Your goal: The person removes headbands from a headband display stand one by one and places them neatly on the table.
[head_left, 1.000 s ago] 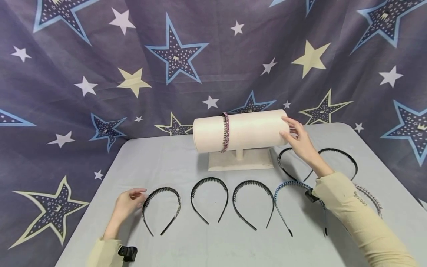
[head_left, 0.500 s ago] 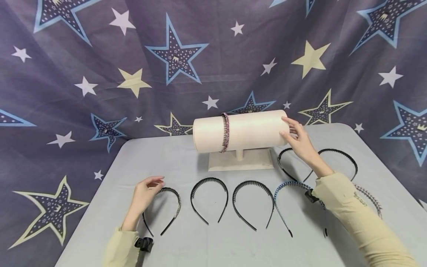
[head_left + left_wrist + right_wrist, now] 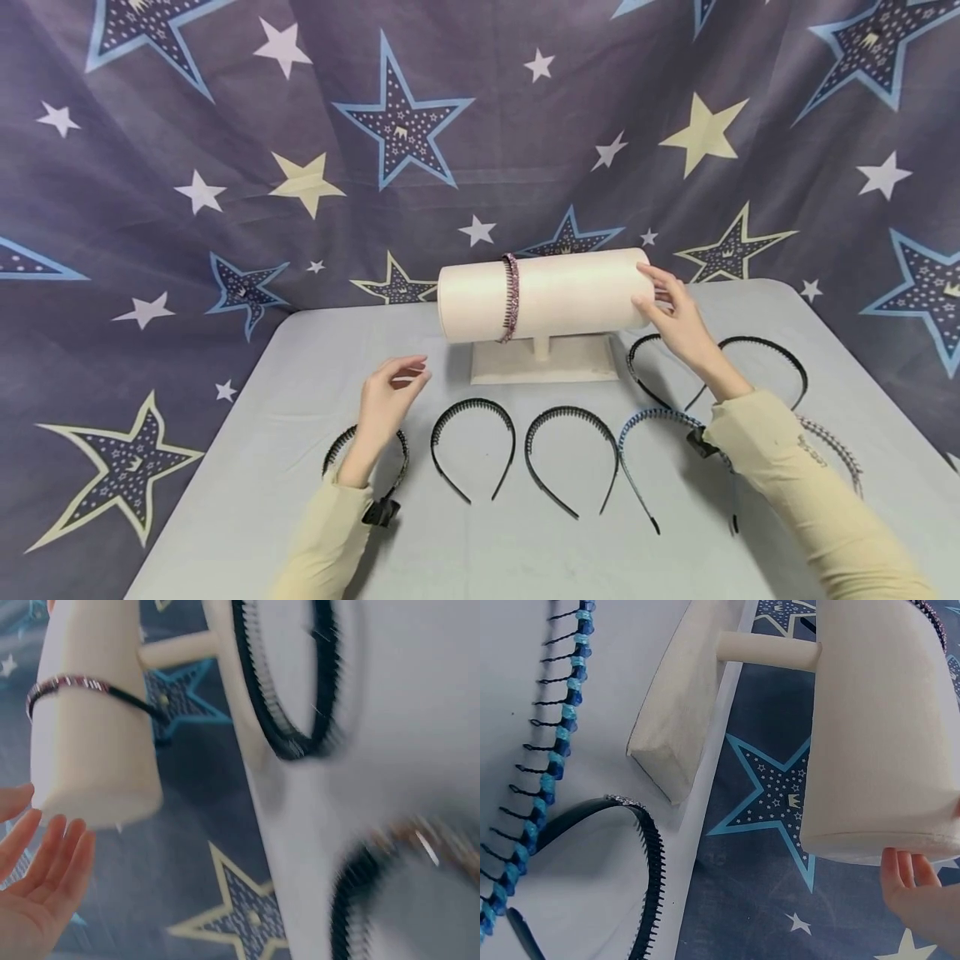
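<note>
A cream headband display stand [image 3: 581, 293] has a padded roll on a post and a flat base. Round the left part of its roll sits a purple-pink sparkly toothed headband [image 3: 512, 298]. My right hand [image 3: 678, 321] holds the roll's right end, thumb on the front and fingers at the end face. My left hand [image 3: 386, 404] hangs with loosely bent fingers, holding nothing, in front of the stand's left side. Under that wrist, partly hidden, lies a dark headband with a glittery side [image 3: 405, 454]. In the left wrist view, the left fingers [image 3: 71, 862] overlap the roll's near end.
Along the table [image 3: 480, 550] lie a dark green-black headband [image 3: 472, 402], a black one [image 3: 570, 411] and a blue one [image 3: 648, 414]. Under and beyond the right arm are two more black headbands [image 3: 772, 343] and a pale beaded one [image 3: 836, 446]. A starry curtain [image 3: 450, 217] hangs behind.
My left hand has moved right and forward, from beside the leftmost headband, over it, toward the stand. The right hand stays at the roll's end.
</note>
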Tool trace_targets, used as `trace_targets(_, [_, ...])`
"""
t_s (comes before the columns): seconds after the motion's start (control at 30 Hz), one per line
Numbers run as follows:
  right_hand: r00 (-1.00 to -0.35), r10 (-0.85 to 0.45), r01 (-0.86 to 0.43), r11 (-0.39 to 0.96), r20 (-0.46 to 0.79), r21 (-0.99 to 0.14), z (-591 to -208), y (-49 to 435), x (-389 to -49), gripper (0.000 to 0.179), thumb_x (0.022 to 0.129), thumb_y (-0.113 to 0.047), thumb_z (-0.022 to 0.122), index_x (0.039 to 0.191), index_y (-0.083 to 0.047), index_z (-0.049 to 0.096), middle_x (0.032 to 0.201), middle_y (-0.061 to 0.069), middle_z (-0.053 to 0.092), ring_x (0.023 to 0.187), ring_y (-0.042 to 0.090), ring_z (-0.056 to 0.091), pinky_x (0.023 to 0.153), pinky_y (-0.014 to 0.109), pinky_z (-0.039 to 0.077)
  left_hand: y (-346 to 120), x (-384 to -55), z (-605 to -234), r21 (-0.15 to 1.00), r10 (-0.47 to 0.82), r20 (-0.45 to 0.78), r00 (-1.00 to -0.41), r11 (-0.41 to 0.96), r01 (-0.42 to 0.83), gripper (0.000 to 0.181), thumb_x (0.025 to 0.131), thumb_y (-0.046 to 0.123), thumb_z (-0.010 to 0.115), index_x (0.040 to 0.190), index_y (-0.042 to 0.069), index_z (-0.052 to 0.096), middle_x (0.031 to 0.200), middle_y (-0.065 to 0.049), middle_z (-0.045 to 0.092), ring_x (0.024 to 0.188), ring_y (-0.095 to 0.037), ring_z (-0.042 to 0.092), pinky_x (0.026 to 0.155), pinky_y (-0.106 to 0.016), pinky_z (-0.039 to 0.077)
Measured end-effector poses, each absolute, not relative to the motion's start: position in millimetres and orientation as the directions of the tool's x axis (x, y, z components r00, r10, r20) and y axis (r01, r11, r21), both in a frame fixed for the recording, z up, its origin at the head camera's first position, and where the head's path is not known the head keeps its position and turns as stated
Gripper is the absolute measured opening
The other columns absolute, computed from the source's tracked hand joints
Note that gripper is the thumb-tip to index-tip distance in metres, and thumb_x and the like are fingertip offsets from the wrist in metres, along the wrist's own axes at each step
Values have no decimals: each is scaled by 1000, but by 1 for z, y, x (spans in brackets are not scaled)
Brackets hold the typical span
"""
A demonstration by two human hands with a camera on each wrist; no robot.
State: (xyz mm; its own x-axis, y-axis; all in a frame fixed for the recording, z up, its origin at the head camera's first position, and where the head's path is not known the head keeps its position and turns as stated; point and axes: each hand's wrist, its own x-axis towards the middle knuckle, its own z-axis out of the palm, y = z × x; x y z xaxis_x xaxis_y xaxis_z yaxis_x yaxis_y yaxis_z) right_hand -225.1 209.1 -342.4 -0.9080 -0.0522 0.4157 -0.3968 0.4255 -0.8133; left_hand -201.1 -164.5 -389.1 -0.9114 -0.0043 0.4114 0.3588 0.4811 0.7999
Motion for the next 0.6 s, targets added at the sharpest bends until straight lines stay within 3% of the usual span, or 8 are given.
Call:
trace_targets(0.17, [-904, -54, -405, 423, 424, -810, -343, 209, -226, 45, 89, -2, 48, 132, 4, 33, 120, 29, 34, 105, 38, 41, 76, 10, 36, -138, -207, -383, 775, 22, 496, -868, 440, 454, 23, 77, 2, 65, 99, -3, 63, 90, -15, 62, 80, -27, 61, 73, -35, 53])
trace_targets(0.4, [-907, -62, -401, 429, 417, -809, -344, 210, -226, 46, 89, -3, 47, 132, 3, 33, 121, 29, 33, 106, 40, 40, 80, 21, 37, -105, -210, -378, 741, 50, 553, -832, 427, 518, 26, 77, 3, 66, 101, -4, 62, 92, -16, 60, 82, -29, 60, 74, -33, 53])
trace_targets(0.6, [-904, -56, -406, 427, 425, -808, -344, 211, -226, 46, 89, -2, 48, 132, 3, 34, 120, 29, 34, 105, 40, 41, 77, 15, 36, -82, -213, -375, 749, 21, 565, -825, 405, 524, 27, 77, 4, 65, 102, -2, 61, 96, -15, 59, 85, -27, 59, 76, -33, 52])
